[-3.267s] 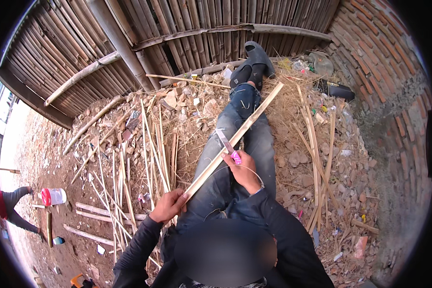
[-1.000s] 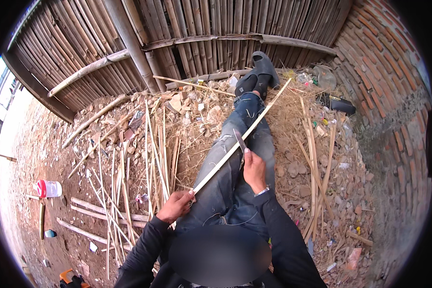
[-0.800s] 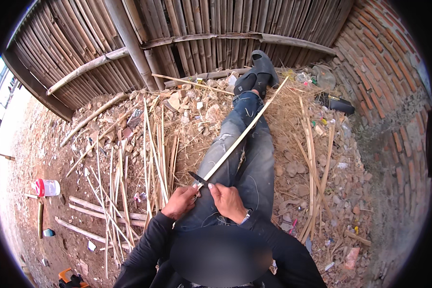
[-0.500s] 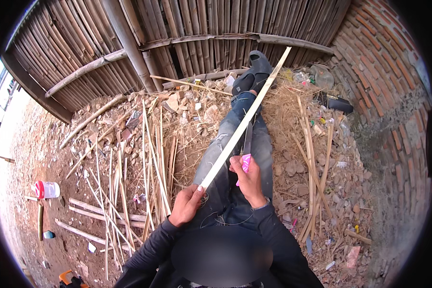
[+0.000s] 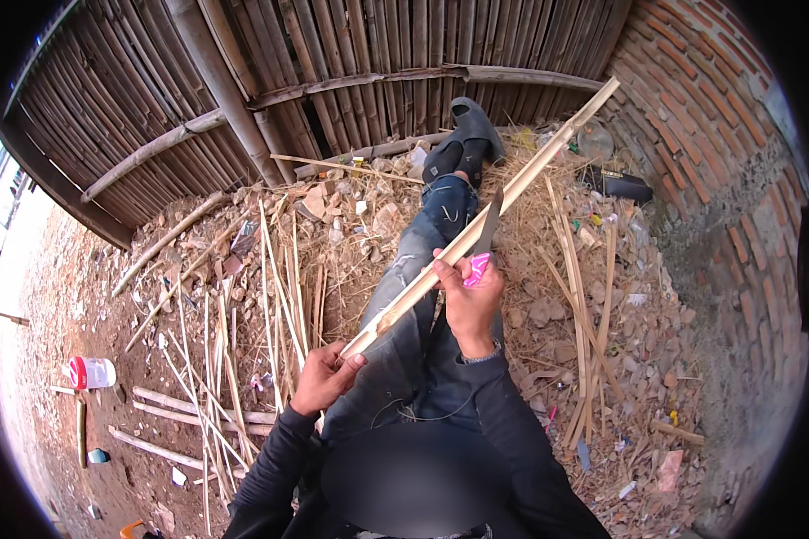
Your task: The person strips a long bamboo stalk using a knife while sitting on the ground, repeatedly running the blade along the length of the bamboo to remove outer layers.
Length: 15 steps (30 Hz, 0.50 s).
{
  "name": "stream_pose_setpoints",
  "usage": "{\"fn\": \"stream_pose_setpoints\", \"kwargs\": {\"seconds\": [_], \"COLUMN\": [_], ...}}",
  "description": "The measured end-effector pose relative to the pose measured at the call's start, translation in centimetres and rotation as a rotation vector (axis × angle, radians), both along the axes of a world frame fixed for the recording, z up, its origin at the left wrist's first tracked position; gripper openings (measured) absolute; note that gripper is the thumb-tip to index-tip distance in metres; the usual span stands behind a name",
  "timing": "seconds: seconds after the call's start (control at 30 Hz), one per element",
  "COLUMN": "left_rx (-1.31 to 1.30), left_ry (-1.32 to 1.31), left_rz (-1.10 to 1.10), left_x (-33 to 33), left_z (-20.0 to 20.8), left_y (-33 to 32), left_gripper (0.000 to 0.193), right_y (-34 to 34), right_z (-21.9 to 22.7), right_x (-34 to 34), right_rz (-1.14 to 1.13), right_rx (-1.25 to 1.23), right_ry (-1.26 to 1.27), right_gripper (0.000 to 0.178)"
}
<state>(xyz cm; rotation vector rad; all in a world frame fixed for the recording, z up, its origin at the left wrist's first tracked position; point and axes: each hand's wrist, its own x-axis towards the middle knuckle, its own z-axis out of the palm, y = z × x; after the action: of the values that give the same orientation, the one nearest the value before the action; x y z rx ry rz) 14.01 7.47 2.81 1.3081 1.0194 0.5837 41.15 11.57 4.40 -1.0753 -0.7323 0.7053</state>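
A long pale bamboo strip [image 5: 503, 202] slants across my outstretched legs, from my lap up toward the brick wall. Its hollow inner side with node ridges faces up. My left hand [image 5: 326, 375] is closed round the strip's near end. In my right hand [image 5: 473, 305] is a knife [image 5: 489, 232] with a pink patterned handle, its dark blade pointing away from me beside the strip. The thumb and fingertips of that hand also touch the strip's edge. Whether the blade touches the strip I cannot tell.
Several thin split bamboo strips [image 5: 283, 296] lie on the ground at my left, and more strips [image 5: 573, 287] at my right. Thicker poles [image 5: 198, 400] and a white bucket with a red rim [image 5: 93, 372] are farther left. A bamboo fence [image 5: 360, 117] and a brick wall [image 5: 737, 180] stand ahead and right.
The strip's far end has swung right, and its hollow side now shows. My left hand has shifted slightly left, my right hand up and right to touch the strip, knife still held.
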Motion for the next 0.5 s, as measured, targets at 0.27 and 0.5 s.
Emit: {"fn": "stream_pose_setpoints", "kwargs": {"seconds": [0.27, 0.5], "left_rx": [-0.09, 0.841], "left_ry": [-0.396, 1.087], "left_rz": [0.462, 0.277], "left_x": [-7.9, -11.5], "left_z": [-5.6, -8.1], "left_y": [0.1, -0.4], "left_gripper": [0.034, 0.051], "right_y": [0.5, 0.4], "right_z": [-0.2, -0.4], "right_x": [4.7, 4.2], "right_rz": [-0.221, -0.171], "right_rx": [0.043, 0.056], "right_ry": [-0.034, -0.144], "right_gripper": [0.034, 0.036]}}
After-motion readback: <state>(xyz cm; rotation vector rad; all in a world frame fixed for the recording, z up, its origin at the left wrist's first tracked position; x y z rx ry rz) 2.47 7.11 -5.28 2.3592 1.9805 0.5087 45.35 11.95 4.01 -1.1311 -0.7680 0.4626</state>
